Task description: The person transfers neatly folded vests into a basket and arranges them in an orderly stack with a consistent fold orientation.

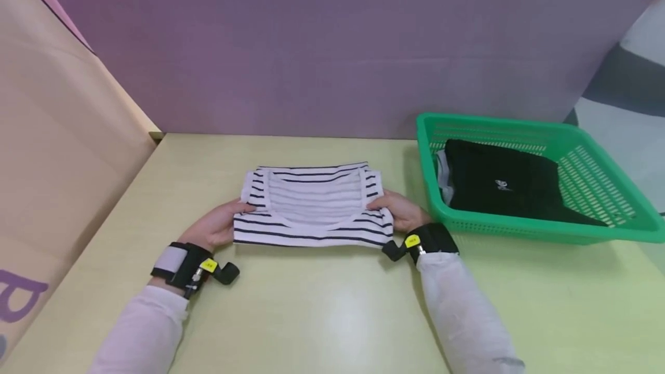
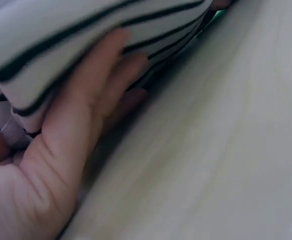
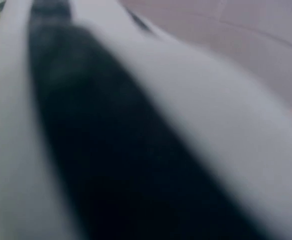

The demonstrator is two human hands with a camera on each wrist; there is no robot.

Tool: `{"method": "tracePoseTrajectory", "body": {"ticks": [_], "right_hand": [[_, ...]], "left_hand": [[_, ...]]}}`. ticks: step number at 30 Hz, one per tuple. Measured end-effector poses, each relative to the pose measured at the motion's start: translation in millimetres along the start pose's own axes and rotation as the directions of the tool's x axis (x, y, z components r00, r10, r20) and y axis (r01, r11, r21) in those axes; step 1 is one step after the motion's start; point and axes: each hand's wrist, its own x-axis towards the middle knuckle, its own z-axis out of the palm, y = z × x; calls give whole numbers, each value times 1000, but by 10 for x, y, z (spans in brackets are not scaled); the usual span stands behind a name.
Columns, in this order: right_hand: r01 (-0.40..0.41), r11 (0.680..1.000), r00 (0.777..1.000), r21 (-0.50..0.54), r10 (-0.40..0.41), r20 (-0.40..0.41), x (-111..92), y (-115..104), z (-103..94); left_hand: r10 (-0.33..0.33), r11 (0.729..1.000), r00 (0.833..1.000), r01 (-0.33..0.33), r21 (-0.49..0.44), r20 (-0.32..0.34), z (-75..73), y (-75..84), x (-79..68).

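A white shirt with dark stripes [image 1: 317, 234], folded into a compact rectangle with its wide neckline facing up, is held between both hands over the table. My left hand [image 1: 220, 223] grips its left edge, thumb on top and fingers underneath. In the left wrist view the fingers [image 2: 80, 95] of that hand lie along the underside of the striped cloth [image 2: 98, 30]. At the opposite edge my right hand [image 1: 402, 210] holds the shirt the same way, thumb on top. Blurred striped cloth [image 3: 135, 150] fills most of the right wrist view and hides the right fingers.
A green plastic basket [image 1: 519, 229] stands on the right of the pale wooden table [image 1: 312, 316]. Inside it lies folded black clothing [image 1: 504, 180] with a small white print, beside some grey cloth [image 1: 444, 175]. A purple panel [image 1: 332, 45] rises behind the table.
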Motion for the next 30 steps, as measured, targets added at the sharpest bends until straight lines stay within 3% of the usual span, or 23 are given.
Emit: {"method": "tracePoseTrajectory", "body": {"ticks": [10, 20, 26, 30], "right_hand": [[23, 1000, 999, -11, -23, -26, -41, -6, -16], [84, 996, 996, 1, -84, 42, -58, -84, 37], [103, 994, 992, 44, -106, 70, -69, -80, 66], [116, 991, 990, 59, -121, 78, -71, -81, 71]], "left_hand": [[18, 999, 999, -16, 50, -46, 26, -10, -32], [94, 995, 993, -91, 44, -74, 104, 87, -82], [118, 991, 992, -115, 68, -39, 104, 105, -108], [134, 989, 990, -130, 70, -52, 127, 136, -123]]}}
